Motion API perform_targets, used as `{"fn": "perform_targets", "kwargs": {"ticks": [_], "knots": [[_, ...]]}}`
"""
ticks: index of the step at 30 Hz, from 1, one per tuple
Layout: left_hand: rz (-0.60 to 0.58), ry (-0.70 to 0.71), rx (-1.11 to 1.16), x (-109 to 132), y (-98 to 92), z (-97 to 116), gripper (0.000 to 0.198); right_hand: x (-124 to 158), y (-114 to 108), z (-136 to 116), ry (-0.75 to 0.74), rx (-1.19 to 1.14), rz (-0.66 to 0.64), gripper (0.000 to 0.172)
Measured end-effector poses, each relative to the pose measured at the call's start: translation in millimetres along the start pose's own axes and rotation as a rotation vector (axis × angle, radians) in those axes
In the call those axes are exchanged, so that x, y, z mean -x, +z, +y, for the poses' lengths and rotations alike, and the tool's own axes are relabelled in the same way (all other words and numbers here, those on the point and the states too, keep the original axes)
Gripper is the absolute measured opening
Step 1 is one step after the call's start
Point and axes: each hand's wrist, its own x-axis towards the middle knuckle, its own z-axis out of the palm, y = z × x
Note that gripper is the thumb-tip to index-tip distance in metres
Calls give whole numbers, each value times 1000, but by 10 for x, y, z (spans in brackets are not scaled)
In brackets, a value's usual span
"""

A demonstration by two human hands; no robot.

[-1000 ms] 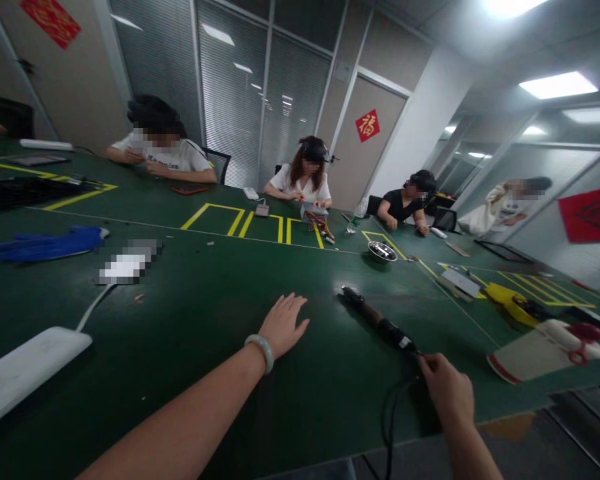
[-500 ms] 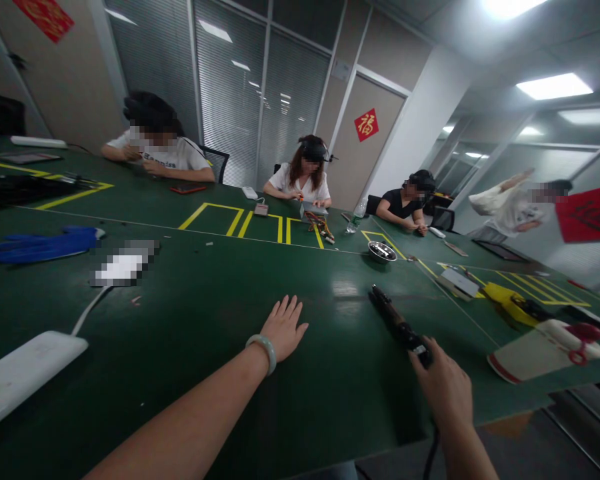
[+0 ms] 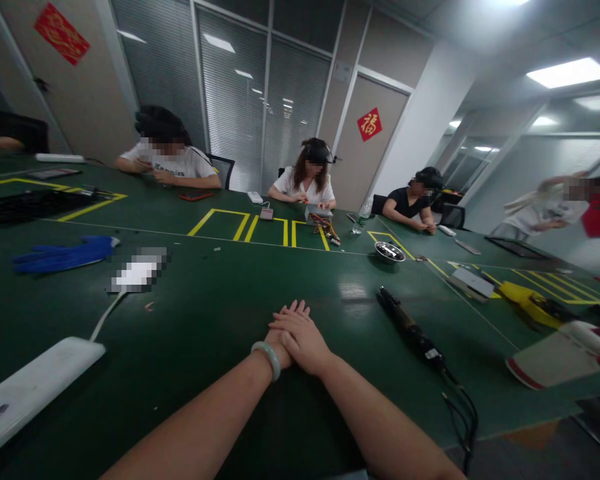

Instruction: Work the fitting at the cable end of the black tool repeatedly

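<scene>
Head cam: right hand point(image 3: 306, 341) lay flopped over left hand point(image 3: 279, 341), fingers on both pretty much straight, no grip on anything I could see, left palm hidden. Black electric screwdriver point(image 3: 411, 328) sat on green table point(image 3: 220, 287), off right of fingertips, well apart.

Facing you: red sign point(image 3: 370, 125) on door point(image 3: 356, 172), gold "福"; shirt point(image 3: 193, 165), lettering beginning "Ha", rest unclear; left sign point(image 3: 62, 33), gold script, illegible.
</scene>
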Motion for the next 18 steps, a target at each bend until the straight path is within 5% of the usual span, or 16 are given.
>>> {"fn": "perform_targets", "kwargs": {"ticks": [8, 13, 18], "knots": [[-8, 60, -287, 45, -22, 24, 71, 108, -41, -48, 57, -55, 47, 36], [-23, 140, -249, 81, -122, 3, 86, 107, -61, -62, 65, -74, 22, 37], [-128, 90, -140, 63, -199, 50, 80, 122, -94, -34, 39, -79, 34, 35]]}}
